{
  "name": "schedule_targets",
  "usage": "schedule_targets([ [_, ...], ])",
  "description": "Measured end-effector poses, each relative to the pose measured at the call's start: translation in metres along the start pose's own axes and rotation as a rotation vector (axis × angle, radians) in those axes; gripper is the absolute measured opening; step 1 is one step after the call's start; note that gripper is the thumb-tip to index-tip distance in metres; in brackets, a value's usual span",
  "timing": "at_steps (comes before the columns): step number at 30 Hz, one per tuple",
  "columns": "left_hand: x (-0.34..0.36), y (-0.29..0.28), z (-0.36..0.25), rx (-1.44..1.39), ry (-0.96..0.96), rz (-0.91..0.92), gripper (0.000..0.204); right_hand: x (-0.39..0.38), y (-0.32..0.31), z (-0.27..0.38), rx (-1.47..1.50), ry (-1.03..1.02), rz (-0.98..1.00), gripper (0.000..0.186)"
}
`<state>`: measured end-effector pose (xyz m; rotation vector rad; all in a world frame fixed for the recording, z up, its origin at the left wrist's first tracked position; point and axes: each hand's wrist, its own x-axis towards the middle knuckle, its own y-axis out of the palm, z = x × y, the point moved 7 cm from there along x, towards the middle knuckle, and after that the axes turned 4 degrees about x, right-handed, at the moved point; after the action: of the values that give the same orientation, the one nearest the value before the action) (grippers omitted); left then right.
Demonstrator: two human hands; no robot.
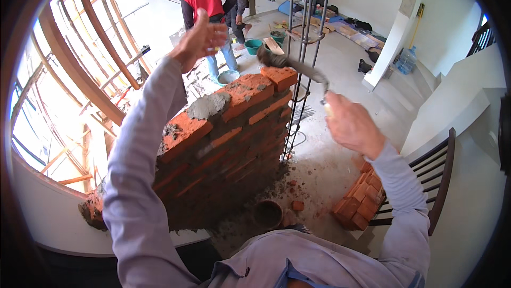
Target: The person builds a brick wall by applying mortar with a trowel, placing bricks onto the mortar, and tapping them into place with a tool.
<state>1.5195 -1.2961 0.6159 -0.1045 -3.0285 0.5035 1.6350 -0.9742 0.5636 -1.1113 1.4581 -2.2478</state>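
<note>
My right hand [354, 123] is wrapped round the handle of a masonry trowel [306, 68]. Its blade, blurred by motion, points left above the far end of a brick wall [229, 144]; a dark lump of mortar [271, 58] shows at the tip, and whether it rests on the end brick I cannot tell. Raised over the wall on the left, my left hand [201, 42] has its fingers stretched out and holds nothing. Grey mortar [209, 106] lies on the wall's top course, and a loose-looking end brick [279, 77] sits slightly higher.
Steel reinforcing bars [306, 27] rise beside the wall's far end. Stacked bricks [362, 197] stand by a dark railing [439, 181] at right. A mortar bucket [268, 214] is below me. Beyond the wall are a person in a red vest [207, 1], another person, and green tubs [253, 46].
</note>
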Motion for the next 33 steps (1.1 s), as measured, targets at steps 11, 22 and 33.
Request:
schedule_targets([
  [11,0.082,0.079,0.119,-0.13,-0.392,0.672,0.131,0.025,-0.01,-0.001,0.173,0.016,0.184,0.022],
  [22,0.081,0.099,0.124,-0.314,-0.443,0.853,0.127,0.061,-0.003,0.056,-0.136,0.276,0.55,0.024],
  [33,0.075,0.102,0.118,-0.258,-0.411,0.827,0.127,0.074,0.017,0.088,-0.285,0.142,0.426,0.014],
])
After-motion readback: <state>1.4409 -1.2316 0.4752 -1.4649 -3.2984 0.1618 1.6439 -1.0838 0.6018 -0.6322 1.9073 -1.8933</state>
